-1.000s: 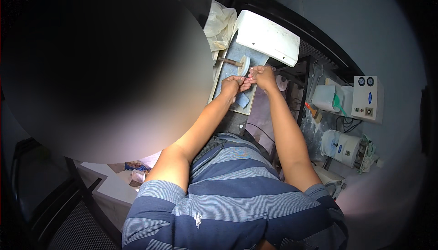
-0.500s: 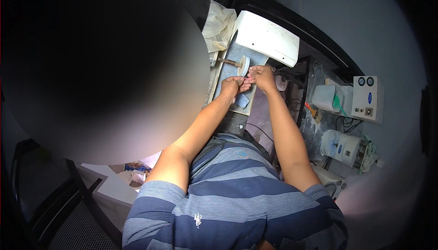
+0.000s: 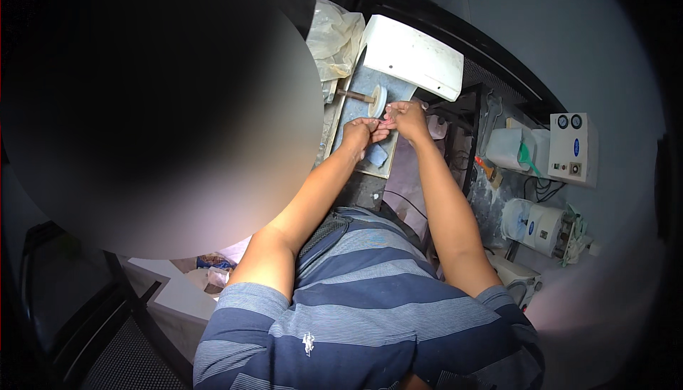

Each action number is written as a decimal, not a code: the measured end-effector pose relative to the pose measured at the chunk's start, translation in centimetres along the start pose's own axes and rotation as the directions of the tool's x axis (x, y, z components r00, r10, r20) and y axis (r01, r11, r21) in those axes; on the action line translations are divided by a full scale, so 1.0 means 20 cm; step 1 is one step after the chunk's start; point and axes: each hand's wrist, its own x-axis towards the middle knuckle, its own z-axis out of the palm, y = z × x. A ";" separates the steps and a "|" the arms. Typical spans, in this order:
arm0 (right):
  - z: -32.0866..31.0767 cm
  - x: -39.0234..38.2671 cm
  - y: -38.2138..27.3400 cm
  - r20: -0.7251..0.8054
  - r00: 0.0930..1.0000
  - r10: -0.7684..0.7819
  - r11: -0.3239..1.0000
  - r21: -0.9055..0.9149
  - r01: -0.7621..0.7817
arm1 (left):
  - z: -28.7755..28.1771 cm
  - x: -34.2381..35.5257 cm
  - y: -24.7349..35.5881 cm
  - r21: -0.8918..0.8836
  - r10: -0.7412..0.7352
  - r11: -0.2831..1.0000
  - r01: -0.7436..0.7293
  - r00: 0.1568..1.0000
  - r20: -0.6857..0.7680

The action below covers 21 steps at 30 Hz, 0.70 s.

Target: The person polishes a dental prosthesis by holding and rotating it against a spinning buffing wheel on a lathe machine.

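Just at the near side of the pale wheel (image 3: 378, 102), the left hand (image 3: 358, 135) and the right hand (image 3: 408, 119) both pinch a small pink piece (image 3: 386, 122) — mostly covered; I judge it light, stiff, perhaps fragile, better held by its edges; under the wheel lies a worn blue-grey tray (image 3: 356, 108); beyond the wheel, a white cover (image 3: 415, 55); well right of the wheel — a gauge box (image 3: 570, 149).
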 end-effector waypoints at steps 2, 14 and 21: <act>0.00 0.01 0.01 0.032 0.999 0.001 1.000 -0.005 -0.001 | 0.00 0.00 0.00 0.007 -0.002 1.000 0.002 1.000 -0.011; 0.16 -0.20 0.30 -0.046 0.982 -0.184 0.978 -0.105 0.178 | -0.21 -0.05 0.02 0.469 -0.222 0.862 0.193 0.975 0.005; 0.14 -0.26 0.18 0.036 0.874 -0.484 0.714 -0.562 0.418 | -0.23 -0.05 0.02 0.493 0.270 0.784 -0.377 0.923 0.276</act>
